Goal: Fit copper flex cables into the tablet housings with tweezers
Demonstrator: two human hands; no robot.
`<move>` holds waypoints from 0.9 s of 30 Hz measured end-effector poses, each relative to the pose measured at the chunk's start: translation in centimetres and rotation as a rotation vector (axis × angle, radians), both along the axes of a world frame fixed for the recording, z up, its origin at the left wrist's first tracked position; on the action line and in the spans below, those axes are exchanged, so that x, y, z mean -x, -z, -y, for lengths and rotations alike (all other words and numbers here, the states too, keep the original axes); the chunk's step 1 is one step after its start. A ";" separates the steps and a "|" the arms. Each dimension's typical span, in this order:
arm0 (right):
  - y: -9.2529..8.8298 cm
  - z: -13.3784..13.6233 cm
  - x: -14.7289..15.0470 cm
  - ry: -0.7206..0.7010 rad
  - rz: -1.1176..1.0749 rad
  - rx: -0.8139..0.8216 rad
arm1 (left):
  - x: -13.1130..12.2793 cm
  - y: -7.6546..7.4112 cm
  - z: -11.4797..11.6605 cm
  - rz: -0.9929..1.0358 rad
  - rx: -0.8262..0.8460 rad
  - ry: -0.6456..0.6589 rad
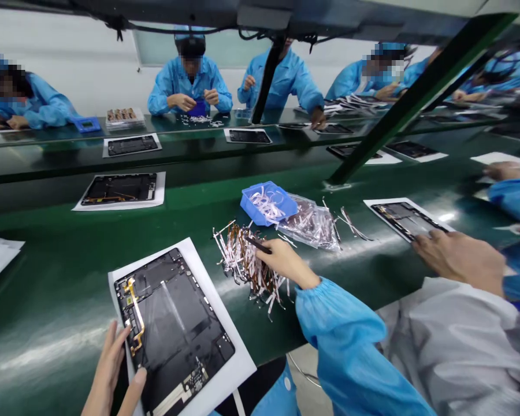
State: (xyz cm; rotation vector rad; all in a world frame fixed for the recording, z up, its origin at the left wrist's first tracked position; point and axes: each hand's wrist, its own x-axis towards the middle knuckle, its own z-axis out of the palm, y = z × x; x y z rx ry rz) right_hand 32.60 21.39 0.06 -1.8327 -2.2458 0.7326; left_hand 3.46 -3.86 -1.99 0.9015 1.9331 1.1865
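A black tablet back housing (177, 323) lies on white paper (238, 358) in front of me, turned at an angle. A yellow-orange flex cable (139, 318) runs along its left side. At that left edge my left hand (104, 370) rests with fingers and thumb apart, touching the housing. My right hand (288, 263), in a blue sleeve, grips dark tweezers (259, 245). The tips reach into a loose pile of flex cables (238, 260), white, brown and black; whether they pinch one is unclear.
Behind the pile sit a blue bin (260, 202) of pale strips and a clear bag (314, 222) of cables. A green slanted post (420, 98) rises at right. A co-worker's hand (463, 260) touches another tablet housing (405, 216). People in blue work across the bench.
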 end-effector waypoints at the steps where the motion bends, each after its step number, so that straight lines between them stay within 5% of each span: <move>1: -0.2 0.2 -0.4 -0.006 -0.045 -0.011 | 0.0 0.2 -0.1 -0.017 -0.024 -0.012; 8: -1.6 1.9 -1.5 0.037 -0.235 -0.151 | 0.5 -0.6 -1.5 -0.170 -0.135 -0.101; 15: -4.5 7.1 1.2 0.058 -0.455 -0.340 | -1.3 -3.9 -1.8 -0.177 -0.064 0.182; 23: -5.9 13.2 7.2 -0.312 -0.858 0.045 | -3.7 -5.6 -3.3 0.080 0.061 0.552; 27: -5.7 13.7 8.0 -0.281 -0.930 0.141 | -4.6 -6.3 -3.5 0.205 0.044 0.591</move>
